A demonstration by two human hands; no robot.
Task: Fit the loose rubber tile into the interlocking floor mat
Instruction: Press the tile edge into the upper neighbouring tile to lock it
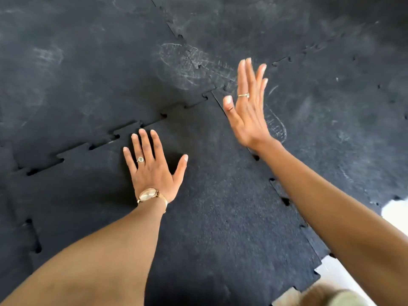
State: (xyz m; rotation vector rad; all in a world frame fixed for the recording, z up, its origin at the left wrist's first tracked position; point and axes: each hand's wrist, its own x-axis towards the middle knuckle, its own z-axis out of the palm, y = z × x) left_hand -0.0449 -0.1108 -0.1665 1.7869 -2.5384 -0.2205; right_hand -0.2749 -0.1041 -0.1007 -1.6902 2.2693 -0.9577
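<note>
Tile (209, 206) mid-frame: my left hand (152, 168) flat, fingers spread, right hand (249, 111) raised open; uneven slap may leave tabs unseated along the mat (88, 85) seam.

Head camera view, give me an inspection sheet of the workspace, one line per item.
Surface: black interlocking floor mat, scuffed with pale shoe prints.
Job's things: loose rubber tile lies in the gap; its far seam shows open notches, so it looks not fully seated.
Clutter: nothing seen.
Hands: left hand flat on the tile, fingers spread, near the far seam; right hand raised, open, holding nothing, above the tile's right corner.
Cables: nothing seen.
Surroundings: bare white floor beyond the mat's right edge; wristwatch on the left wrist, a ring on each hand.
</note>
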